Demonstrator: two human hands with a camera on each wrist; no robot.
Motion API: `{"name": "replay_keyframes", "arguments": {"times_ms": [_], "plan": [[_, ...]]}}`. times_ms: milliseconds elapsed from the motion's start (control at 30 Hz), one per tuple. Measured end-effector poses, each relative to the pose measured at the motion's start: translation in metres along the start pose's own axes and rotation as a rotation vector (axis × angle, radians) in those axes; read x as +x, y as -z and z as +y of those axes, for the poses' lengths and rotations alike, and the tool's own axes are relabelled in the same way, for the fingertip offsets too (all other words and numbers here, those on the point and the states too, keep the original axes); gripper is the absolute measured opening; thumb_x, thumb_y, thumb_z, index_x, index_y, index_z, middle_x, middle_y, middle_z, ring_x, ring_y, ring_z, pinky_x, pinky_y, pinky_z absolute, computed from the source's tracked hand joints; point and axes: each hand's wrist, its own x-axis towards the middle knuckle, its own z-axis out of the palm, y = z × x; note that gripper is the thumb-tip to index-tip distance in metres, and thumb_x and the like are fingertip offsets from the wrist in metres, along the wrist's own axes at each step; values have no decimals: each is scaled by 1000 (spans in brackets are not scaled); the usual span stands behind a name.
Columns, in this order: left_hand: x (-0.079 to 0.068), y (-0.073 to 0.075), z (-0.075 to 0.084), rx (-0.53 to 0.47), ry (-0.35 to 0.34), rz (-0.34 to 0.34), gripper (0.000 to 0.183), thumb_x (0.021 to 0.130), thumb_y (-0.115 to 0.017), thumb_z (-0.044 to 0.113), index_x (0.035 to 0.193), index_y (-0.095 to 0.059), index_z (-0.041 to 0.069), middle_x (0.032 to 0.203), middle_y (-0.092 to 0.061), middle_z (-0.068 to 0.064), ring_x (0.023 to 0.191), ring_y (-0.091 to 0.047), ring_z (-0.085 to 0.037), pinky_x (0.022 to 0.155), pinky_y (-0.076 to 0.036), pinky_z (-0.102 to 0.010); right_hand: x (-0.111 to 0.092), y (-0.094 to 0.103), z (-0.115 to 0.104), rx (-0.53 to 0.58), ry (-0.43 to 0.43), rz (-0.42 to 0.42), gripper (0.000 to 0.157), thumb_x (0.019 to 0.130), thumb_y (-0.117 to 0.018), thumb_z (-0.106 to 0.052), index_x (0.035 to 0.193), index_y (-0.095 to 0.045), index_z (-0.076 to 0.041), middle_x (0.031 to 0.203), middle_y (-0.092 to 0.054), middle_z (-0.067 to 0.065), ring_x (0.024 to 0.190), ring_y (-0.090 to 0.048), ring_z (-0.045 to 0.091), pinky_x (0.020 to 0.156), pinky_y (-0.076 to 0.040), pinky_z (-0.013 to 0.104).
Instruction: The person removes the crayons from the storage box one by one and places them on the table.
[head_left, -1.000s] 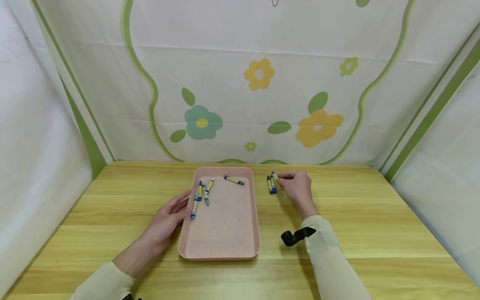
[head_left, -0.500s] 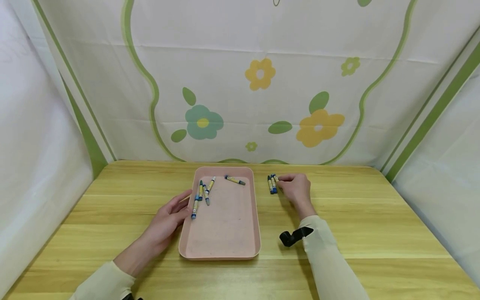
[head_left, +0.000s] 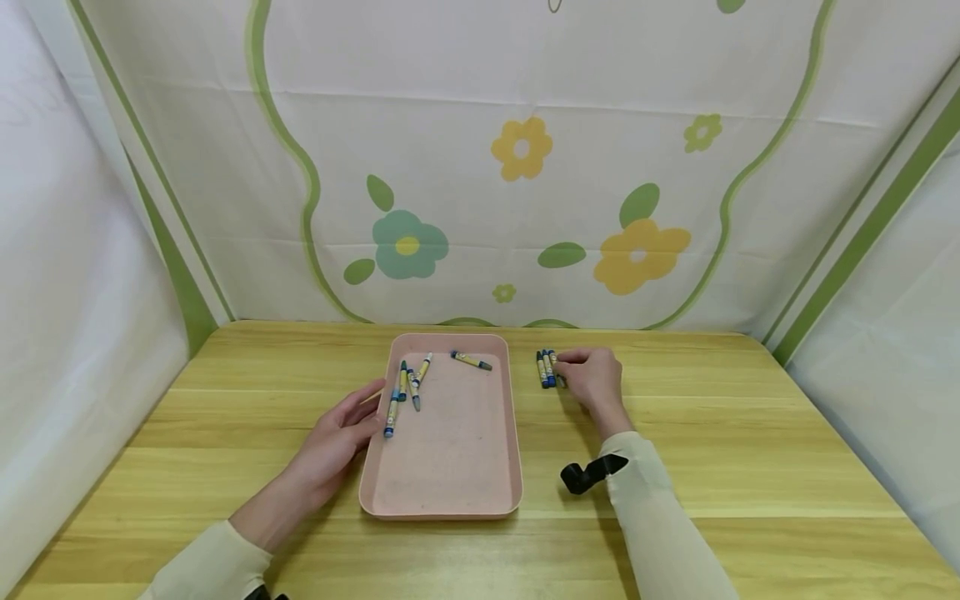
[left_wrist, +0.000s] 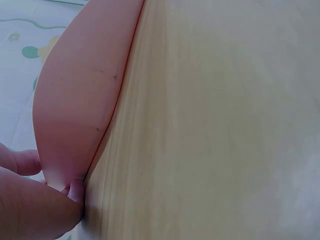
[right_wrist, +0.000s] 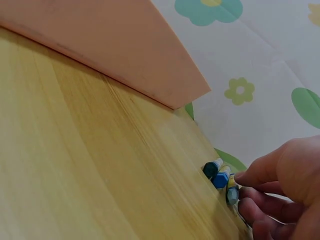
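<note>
In the head view, my left hand (head_left: 330, 446) rests against the left side of a pink tray (head_left: 442, 467), its fingers fairly straight along the outer wall. The left wrist view shows fingertips at the tray's wall (left_wrist: 80, 85). To the right of the tray, my right hand (head_left: 594, 377) pinches a crayon (right_wrist: 232, 194) with a grey-blue tip between thumb and fingers. It lies at the right end of a row on the table, beside a blue-ended crayon (right_wrist: 220, 179) and a dark-green-ended crayon (right_wrist: 212, 169). My fingers partly hide the pinched crayon.
Several crayons lie in the tray: a loose cluster with a light blue crayon (head_left: 392, 414) along the left wall, and a grey-tipped crayon (head_left: 471, 360) near the far right corner. The wooden table (head_left: 720, 450) ends at a flowered cloth (head_left: 465, 167) behind, with cloth sides.
My right hand has drawn its crayon slightly nearer, so it now sits level with the two beside it. The left hand and tray stay put.
</note>
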Motion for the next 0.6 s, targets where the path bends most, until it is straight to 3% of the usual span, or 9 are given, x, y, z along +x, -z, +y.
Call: {"name": "replay_keyframes", "arguments": {"times_ms": [600], "plan": [[1,0,1,-7,14,8,63,110,-52,11,168,-31,21,176,-25,-14,163,-28,-34,132,-29,-53,2,7,1,17,-3,-62,27,99,-73,-25,121,-82,-13,130,-76,15,131,-65,36,112,-53,53]]}}
